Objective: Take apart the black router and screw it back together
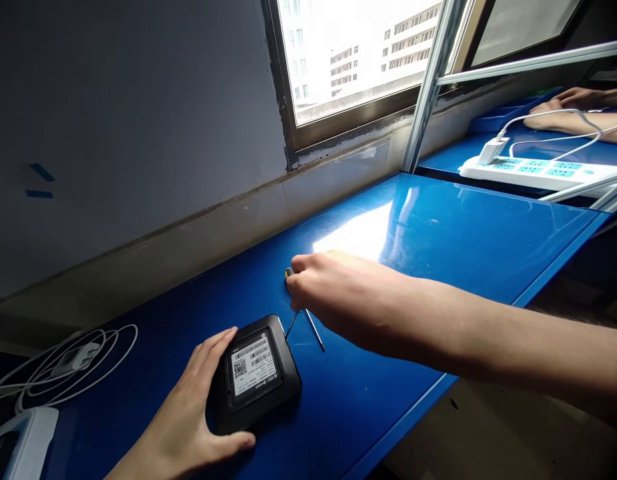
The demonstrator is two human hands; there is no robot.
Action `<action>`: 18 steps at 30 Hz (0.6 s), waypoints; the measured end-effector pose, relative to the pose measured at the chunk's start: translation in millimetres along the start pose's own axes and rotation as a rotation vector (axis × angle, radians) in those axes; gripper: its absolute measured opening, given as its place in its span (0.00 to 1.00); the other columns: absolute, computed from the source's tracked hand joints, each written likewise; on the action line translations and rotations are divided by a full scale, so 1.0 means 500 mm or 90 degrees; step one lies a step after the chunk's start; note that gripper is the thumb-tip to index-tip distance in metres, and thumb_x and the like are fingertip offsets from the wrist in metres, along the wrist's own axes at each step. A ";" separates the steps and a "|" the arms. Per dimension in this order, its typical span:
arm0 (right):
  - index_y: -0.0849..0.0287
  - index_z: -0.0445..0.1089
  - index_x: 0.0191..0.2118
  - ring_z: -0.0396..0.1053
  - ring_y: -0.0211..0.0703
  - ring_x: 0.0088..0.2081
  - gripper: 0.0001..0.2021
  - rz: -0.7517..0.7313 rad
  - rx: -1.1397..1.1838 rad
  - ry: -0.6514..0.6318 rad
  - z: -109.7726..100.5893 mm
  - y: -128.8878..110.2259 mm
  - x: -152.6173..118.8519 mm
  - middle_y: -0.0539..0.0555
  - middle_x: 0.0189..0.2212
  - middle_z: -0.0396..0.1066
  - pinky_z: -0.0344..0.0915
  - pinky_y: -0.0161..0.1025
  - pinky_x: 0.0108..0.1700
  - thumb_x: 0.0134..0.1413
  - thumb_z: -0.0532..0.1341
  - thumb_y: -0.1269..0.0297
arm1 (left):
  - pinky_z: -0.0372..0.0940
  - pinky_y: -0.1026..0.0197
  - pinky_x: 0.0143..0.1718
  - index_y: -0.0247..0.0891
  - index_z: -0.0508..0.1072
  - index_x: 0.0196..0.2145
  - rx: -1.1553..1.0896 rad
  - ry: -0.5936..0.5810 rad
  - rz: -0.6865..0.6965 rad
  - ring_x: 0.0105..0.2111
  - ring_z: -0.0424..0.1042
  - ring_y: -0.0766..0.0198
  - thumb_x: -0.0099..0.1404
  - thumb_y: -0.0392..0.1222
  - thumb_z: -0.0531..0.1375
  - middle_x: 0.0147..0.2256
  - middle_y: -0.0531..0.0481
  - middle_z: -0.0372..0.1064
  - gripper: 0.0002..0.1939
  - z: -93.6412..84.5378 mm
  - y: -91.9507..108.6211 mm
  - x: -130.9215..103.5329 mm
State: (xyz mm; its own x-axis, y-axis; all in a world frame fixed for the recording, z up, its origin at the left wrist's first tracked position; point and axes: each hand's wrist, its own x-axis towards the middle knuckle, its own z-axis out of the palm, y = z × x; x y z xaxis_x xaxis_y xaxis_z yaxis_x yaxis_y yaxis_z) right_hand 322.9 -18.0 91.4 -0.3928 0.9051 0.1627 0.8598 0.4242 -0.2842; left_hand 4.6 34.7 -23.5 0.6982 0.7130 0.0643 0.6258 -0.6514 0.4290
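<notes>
A black box-shaped device (289,373) with a white barcode label (255,365) lies on the blue table. My left hand (195,393) grips it from the left, fingers on its upper edge and thumb at its lower edge. Closed around a thin screwdriver, my right hand (321,283) hides the tool's handle. The metal shaft (291,325) slants down to the device's upper right edge, and its tip seems to touch there. Beside it, another metal shaft (315,331) lies on the table, apparently joined to the black and yellow handle (289,273) beyond my right hand.
White cables (105,360) lie coiled at the left, near a white-edged object (41,427). A metal frame post (428,93) stands at the table's far end. Beyond it are a white power strip (533,173), a blue tray (493,120) and another person's hands (553,113).
</notes>
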 end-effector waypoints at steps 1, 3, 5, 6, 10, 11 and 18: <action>0.59 0.80 0.39 0.72 0.38 0.31 0.10 -0.002 0.003 0.003 0.008 0.010 -0.010 0.57 0.35 0.78 0.60 0.33 0.30 0.59 0.63 0.79 | 0.64 0.33 0.64 0.54 0.47 0.72 0.001 -0.003 0.000 0.67 0.59 0.35 0.49 0.42 0.74 0.69 0.41 0.54 0.60 0.000 -0.001 0.000; 0.60 0.80 0.40 0.75 0.40 0.34 0.09 0.033 0.028 0.021 0.037 0.038 -0.036 0.58 0.37 0.78 0.64 0.33 0.33 0.62 0.62 0.76 | 0.66 0.34 0.62 0.55 0.47 0.72 0.001 -0.012 -0.005 0.66 0.60 0.34 0.50 0.43 0.74 0.69 0.41 0.54 0.60 -0.003 -0.001 0.001; 0.60 0.80 0.43 0.77 0.42 0.38 0.09 0.092 0.087 0.038 0.077 0.067 -0.066 0.58 0.40 0.79 0.68 0.35 0.38 0.64 0.61 0.74 | 0.68 0.35 0.61 0.55 0.46 0.72 -0.003 -0.026 -0.015 0.66 0.60 0.35 0.52 0.45 0.74 0.69 0.41 0.53 0.58 -0.008 0.001 0.001; 0.61 0.80 0.42 0.78 0.43 0.38 0.08 0.113 0.122 0.013 0.097 0.079 -0.079 0.57 0.39 0.80 0.70 0.36 0.39 0.64 0.62 0.73 | 0.69 0.35 0.61 0.55 0.46 0.72 -0.004 -0.034 -0.017 0.66 0.60 0.35 0.53 0.45 0.74 0.69 0.41 0.53 0.58 -0.010 0.003 0.001; 0.60 0.79 0.43 0.77 0.45 0.39 0.09 0.140 0.136 0.059 0.138 0.097 -0.116 0.58 0.41 0.80 0.71 0.40 0.40 0.67 0.60 0.69 | 0.66 0.33 0.62 0.54 0.45 0.72 -0.007 -0.043 -0.018 0.67 0.57 0.34 0.56 0.45 0.73 0.69 0.40 0.52 0.56 -0.014 0.008 0.001; 0.60 0.79 0.43 0.77 0.45 0.39 0.10 0.137 0.120 0.078 0.137 0.098 -0.120 0.59 0.41 0.80 0.72 0.41 0.41 0.68 0.59 0.68 | 0.65 0.33 0.62 0.54 0.45 0.72 -0.009 -0.047 -0.020 0.68 0.57 0.34 0.56 0.46 0.72 0.69 0.40 0.51 0.56 -0.014 0.009 0.002; 0.62 0.77 0.45 0.76 0.51 0.42 0.13 0.240 -0.057 0.093 0.120 0.120 -0.139 0.61 0.42 0.78 0.72 0.43 0.38 0.69 0.56 0.62 | 0.64 0.36 0.64 0.54 0.47 0.72 -0.023 -0.051 -0.029 0.68 0.57 0.39 0.55 0.46 0.72 0.69 0.42 0.53 0.55 -0.015 0.017 0.004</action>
State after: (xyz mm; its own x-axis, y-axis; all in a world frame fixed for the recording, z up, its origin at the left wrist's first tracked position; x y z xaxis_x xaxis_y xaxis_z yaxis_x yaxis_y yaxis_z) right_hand 382.1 -53.5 6.3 0.0000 0.9803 0.1974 0.9622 0.0538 -0.2671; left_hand 8.9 32.3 -13.1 0.6952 0.7183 -0.0277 0.6462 -0.6077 0.4617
